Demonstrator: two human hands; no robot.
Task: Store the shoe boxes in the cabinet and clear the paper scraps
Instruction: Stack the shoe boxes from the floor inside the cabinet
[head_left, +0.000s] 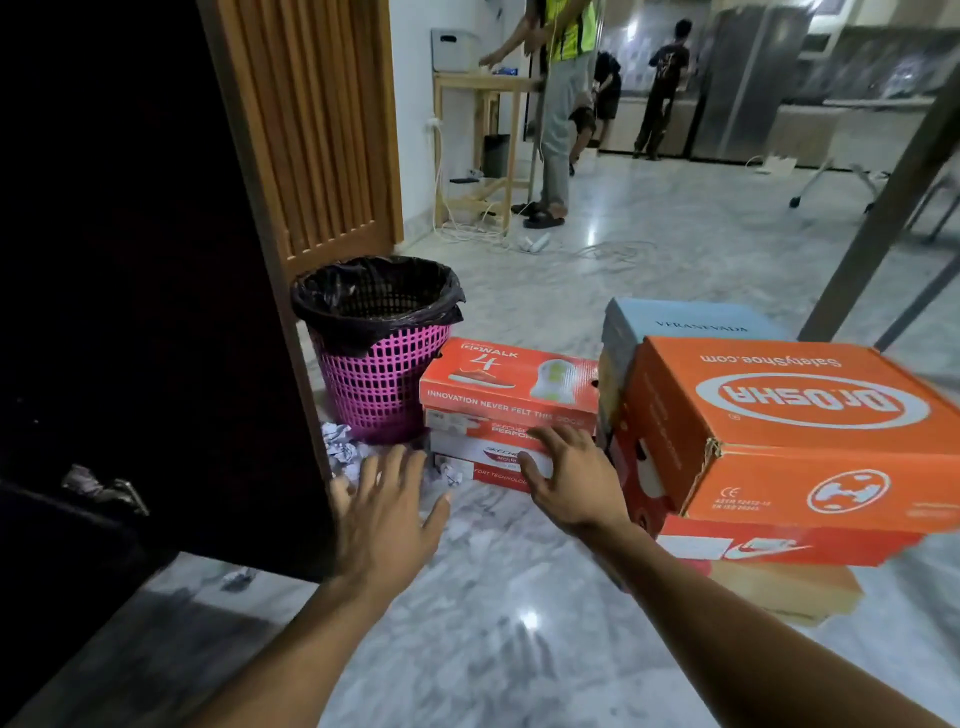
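Two stacks of cardboard shoe boxes stand on the grey marble floor (519, 597): a low red-and-white stack (506, 410) mid-scene and a taller pile at right, at least five boxes, topped by an orange box (795, 431). At least three crumpled white paper scraps (340, 449) lie by one pink mesh bin (376, 387). Both hands are released, fingers spread: the left hand (384, 514) near the scraps, the right hand (569, 478) at the low stack's near face. A dark cabinet door (156, 312) stands left.

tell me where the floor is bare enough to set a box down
Bare marble floor lies nearest you, between the cabinet door and the orange box stack; more lies open beyond the boxes. Crowded: paper scraps litter the foot of the pink bin and red box stack.
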